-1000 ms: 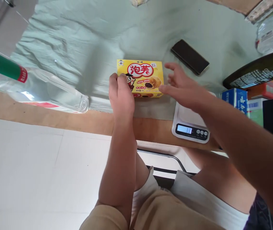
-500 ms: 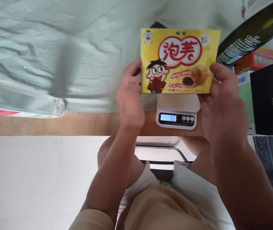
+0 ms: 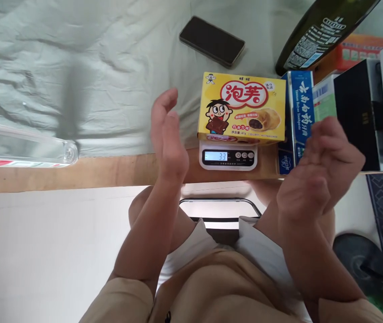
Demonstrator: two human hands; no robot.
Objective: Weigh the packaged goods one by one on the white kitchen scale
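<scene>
A yellow snack box (image 3: pixel 241 107) of cream puffs lies on the white kitchen scale (image 3: pixel 228 163), covering most of its plate. The lit display below the box's front edge reads 33. My left hand (image 3: pixel 170 137) is to the left of the box, apart from it, fingers extended and holding nothing. On the other side, my right hand (image 3: pixel 317 168) hangs in front of the blue toothpaste box (image 3: pixel 299 105). Its fingers are loosely bent and apart, with nothing in them.
A black phone (image 3: pixel 211 40) lies behind the snack box. The dark green bottle (image 3: pixel 319 38), an orange package (image 3: pixel 359 51) and a black box (image 3: pixel 356 112) crowd the right side. At left lies a clear plastic container (image 3: pixel 23 146) near the wooden table edge (image 3: pixel 127 168).
The snack box has come down onto the scale and both hands have let go of it. My hands have moved apart from the box, uncovering the phone and toothpaste box.
</scene>
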